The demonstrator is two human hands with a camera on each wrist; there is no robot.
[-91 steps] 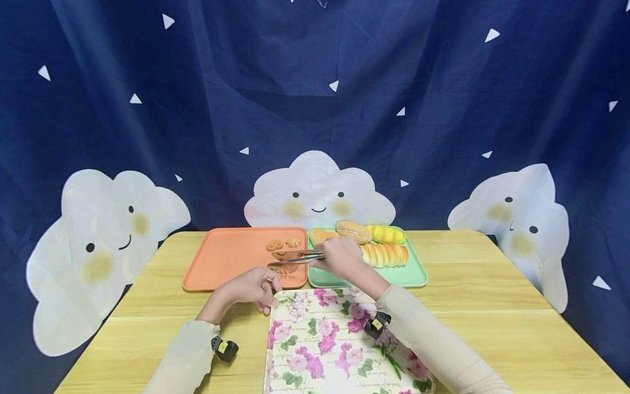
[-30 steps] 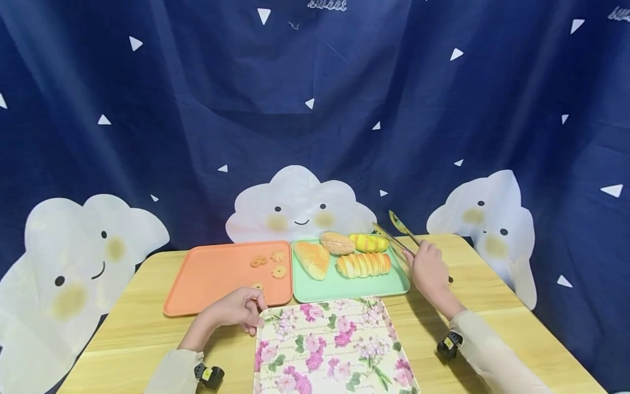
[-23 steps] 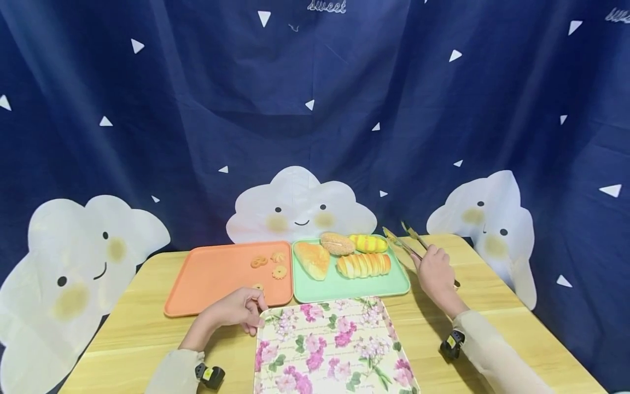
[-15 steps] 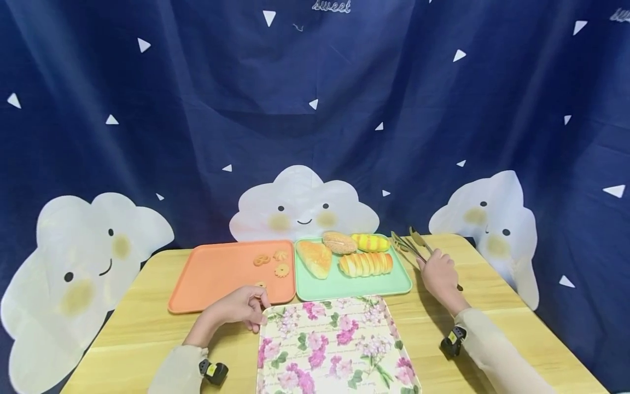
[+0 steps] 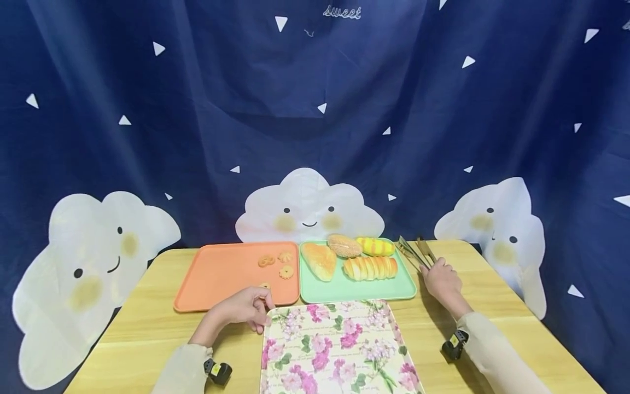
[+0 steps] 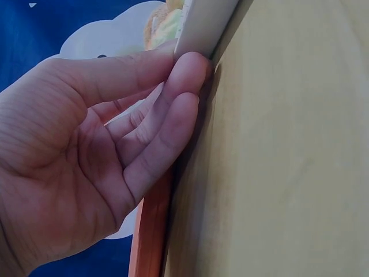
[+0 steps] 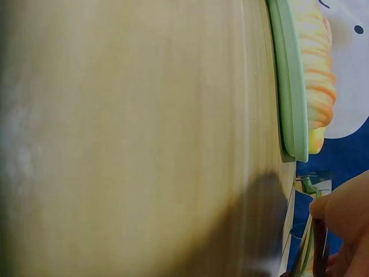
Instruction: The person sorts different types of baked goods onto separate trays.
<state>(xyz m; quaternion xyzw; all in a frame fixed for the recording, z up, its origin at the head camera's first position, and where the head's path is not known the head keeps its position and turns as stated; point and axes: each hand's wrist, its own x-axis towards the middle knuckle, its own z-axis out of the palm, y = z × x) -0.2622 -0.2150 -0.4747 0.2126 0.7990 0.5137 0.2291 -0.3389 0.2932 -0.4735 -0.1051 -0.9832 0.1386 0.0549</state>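
Note:
At the far left corner of the floral tray [image 5: 339, 350], my left hand [image 5: 243, 306] pinches the rim. The left wrist view shows thumb and forefinger on the tray's pale edge [image 6: 202, 26], the other fingers curled below. My right hand [image 5: 443, 280] grips metal tongs [image 5: 418, 255] right of the green tray [image 5: 364, 290]. Their two tips stand apart, low near the table's back edge, with nothing between them. Partly cut off, the right hand [image 7: 349, 210] appears in the right wrist view with the tongs' arms [image 7: 320, 248]; whether they touch the table I cannot tell.
On the green tray lie a sliced loaf [image 5: 370, 268], a triangular bread [image 5: 320, 261], a brown seeded roll [image 5: 344, 246] and a yellow bread [image 5: 375, 247]. The orange tray [image 5: 221, 273] beside it holds several small cookies [image 5: 286, 272]. A dark blue curtain [image 5: 315, 137] hangs behind.
The tongs were over the cookies on the orange tray three seconds ago; my right hand has since carried them right, past the green tray, and lowered them. My left hand stays at the floral tray's corner.

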